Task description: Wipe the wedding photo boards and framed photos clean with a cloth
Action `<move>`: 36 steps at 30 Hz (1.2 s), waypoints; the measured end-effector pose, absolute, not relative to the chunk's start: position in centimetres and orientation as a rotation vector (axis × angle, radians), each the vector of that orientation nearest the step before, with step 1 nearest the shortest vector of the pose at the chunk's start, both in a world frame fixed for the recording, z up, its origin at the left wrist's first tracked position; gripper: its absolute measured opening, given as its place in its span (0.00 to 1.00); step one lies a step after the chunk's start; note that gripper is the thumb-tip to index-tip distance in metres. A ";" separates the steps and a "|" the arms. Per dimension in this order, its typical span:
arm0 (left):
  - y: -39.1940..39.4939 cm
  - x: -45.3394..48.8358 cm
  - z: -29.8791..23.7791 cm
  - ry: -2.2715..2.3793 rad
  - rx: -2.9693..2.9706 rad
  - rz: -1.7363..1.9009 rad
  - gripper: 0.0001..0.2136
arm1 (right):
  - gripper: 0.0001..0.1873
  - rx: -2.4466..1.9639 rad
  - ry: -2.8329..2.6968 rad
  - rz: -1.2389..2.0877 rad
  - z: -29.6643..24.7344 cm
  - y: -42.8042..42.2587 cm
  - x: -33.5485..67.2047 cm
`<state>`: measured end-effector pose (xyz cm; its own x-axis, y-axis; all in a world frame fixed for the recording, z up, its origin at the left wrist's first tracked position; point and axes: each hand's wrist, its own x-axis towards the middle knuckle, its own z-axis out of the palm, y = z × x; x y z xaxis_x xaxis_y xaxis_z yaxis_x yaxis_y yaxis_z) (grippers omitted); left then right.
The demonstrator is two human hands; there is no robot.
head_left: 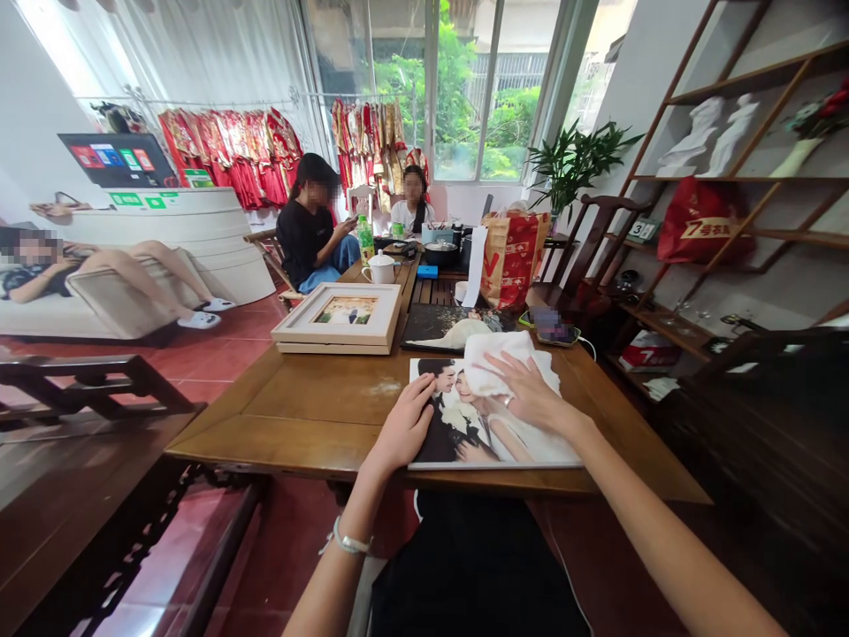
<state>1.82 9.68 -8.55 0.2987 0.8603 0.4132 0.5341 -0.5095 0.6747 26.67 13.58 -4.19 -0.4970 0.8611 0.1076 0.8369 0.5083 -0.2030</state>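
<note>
A wedding photo panel (478,433) lies flat at the near edge of the wooden table, showing a couple face to face. My left hand (404,423) rests on the panel's left edge, its fingers stretched out and lying flat. On the upper right part of the panel is a white cloth (487,354), bunched and partly folded. My right hand (531,394) presses down on this cloth with fingers spread, covering some of the picture. Just behind the panel lies a dark photo album or board (424,323) with a white dress on it, partly hidden by the cloth.
Stacked pale picture frames (335,318) lie left of the panel, with a white lidded cup (381,267) behind them. A red paper bag (517,257) and a phone (557,327) with a cable stand right. Two people sit at the table's far end; another person lies on a sofa (106,301).
</note>
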 end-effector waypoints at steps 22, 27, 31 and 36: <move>9.6 1.9 -8.3 1.253 2.157 1.037 0.20 | 0.28 -1.518 -2.489 0.315 -3.9 13.6 28.3; 9.7 1.7 -8.5 1.245 2.177 1.056 0.20 | 0.31 -1.463 -2.572 0.247 -3.4 13.4 25.6; 9.8 1.7 -8.7 1.237 2.185 1.086 0.19 | 0.40 -1.256 -2.690 0.191 -3.3 7.9 24.6; 9.8 1.9 -8.6 1.246 2.173 1.087 0.20 | 0.46 -1.199 -2.747 0.246 -3.2 1.7 25.7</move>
<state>1.89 9.75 -8.60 0.2974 0.8549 0.4251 0.5371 -0.5179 0.6658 25.67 1.67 -3.22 -0.6746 0.7360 0.0572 0.7140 0.6702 -0.2024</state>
